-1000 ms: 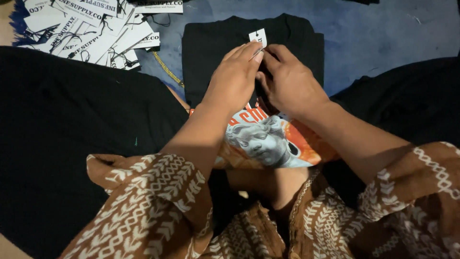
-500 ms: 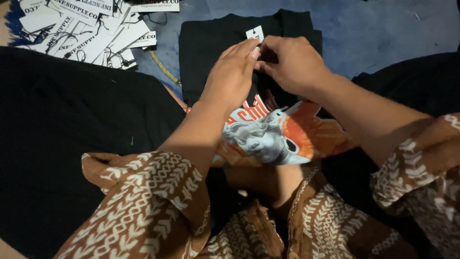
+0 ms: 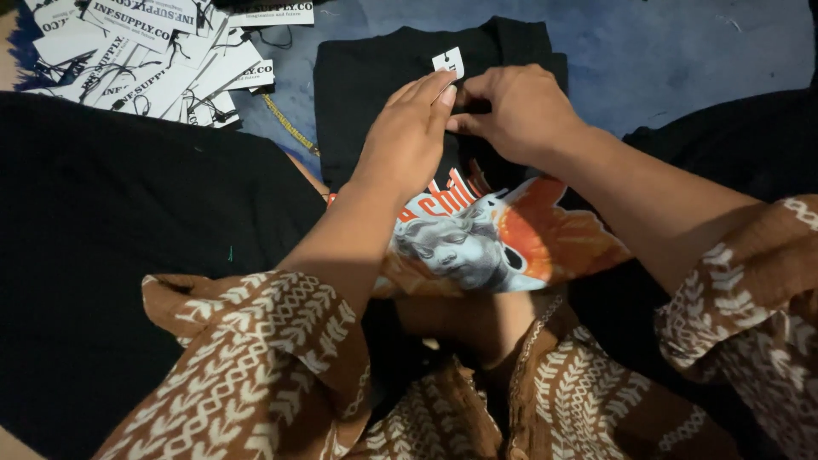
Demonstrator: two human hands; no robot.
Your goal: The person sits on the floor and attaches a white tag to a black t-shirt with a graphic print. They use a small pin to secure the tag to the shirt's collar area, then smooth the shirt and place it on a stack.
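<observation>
Black folded shirt [image 3: 366,94], soft, light and limp, lies at centre; left hand [image 3: 407,140] presses flat with fingers extended, right hand [image 3: 515,111] fingers pinch cloth beside the small white tag [image 3: 448,62], probably the best grip point.

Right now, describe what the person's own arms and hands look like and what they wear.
Both hands, left hand and right hand, are bare, with no gloves, rings or watch visible. Loose brown sleeves with a cream leaf-like print are pushed up, leaving the forearms uncovered.

a garment packing workspace: heaped paper hang tags [image 3: 145,60], folded black shirts [image 3: 383,94].
</observation>
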